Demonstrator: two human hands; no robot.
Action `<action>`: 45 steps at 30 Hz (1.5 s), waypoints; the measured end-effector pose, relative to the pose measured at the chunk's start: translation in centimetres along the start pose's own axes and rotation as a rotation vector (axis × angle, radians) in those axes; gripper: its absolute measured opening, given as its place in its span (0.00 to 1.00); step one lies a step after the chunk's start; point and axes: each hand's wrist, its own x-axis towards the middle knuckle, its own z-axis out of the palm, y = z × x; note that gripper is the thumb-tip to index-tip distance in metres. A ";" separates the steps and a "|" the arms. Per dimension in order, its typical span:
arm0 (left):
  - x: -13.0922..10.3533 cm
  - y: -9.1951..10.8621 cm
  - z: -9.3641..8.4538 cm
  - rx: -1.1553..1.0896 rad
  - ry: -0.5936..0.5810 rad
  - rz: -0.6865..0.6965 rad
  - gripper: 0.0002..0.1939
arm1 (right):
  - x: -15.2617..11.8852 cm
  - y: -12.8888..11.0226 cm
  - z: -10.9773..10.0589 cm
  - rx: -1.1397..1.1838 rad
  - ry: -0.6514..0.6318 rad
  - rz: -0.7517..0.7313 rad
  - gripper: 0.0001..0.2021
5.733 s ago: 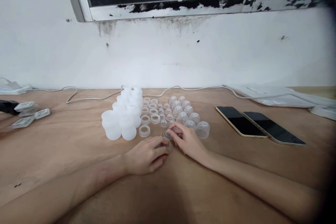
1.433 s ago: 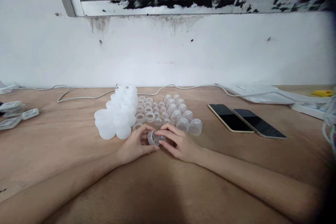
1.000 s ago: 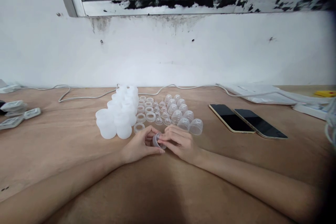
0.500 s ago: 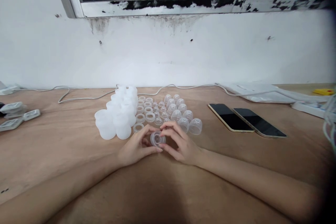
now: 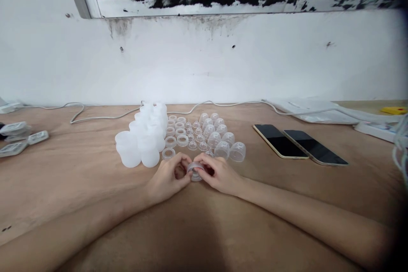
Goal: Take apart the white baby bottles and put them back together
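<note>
Between my two hands is a translucent screw ring (image 5: 196,171) like those of a baby bottle, tilted on edge, with a clear piece partly showing inside it. My left hand (image 5: 168,177) pinches its left side, thumb and fingers closed. From the right, my right hand (image 5: 222,174) grips it too, thumb pressed towards its inside. Just beyond the fingers lie rows of loose rings (image 5: 182,140) and small clear nipples (image 5: 192,145). Clear dome caps (image 5: 237,151) stand to their right, and frosted white bottles (image 5: 130,149) to their left.
Two phones (image 5: 280,141) (image 5: 315,148) lie side by side on the right of the wooden table (image 5: 79,170). A white cable (image 5: 105,118) runs along the wall. White plastic cases (image 5: 14,148) are at the far left, a plastic bag (image 5: 306,111) at the back right.
The ring has tipped from facing up at me to a tilted, edge-on pose and moved slightly right. My fingers have closed in nearer around it, with the right thumb now towards its inside.
</note>
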 end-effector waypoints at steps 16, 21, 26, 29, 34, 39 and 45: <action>0.2 0.2 0.3 0.087 -0.014 0.034 0.06 | -0.3 -0.3 0.7 -0.194 0.005 -0.128 0.02; 0.4 -0.1 0.4 0.075 0.017 0.019 0.04 | -0.3 -0.5 0.4 -0.191 -0.034 -0.071 0.04; 0.5 0.0 0.2 0.093 -0.012 0.013 0.03 | -0.1 -0.8 0.2 -0.243 -0.084 0.023 0.08; 0.6 0.0 0.1 0.111 -0.021 0.025 0.03 | 0.1 -0.8 0.3 -0.279 -0.114 0.051 0.04; 0.7 -0.3 0.4 0.103 -0.021 0.007 0.04 | 0.4 -0.7 0.3 -0.302 -0.134 0.068 0.03; 1.0 -0.8 0.5 0.090 -0.010 -0.003 0.03 | 0.4 -0.8 0.2 -0.312 -0.142 0.062 0.04; 1.4 -1.0 0.1 0.095 -0.062 0.019 0.03 | 0.6 -0.7 0.0 -0.325 -0.157 0.073 0.04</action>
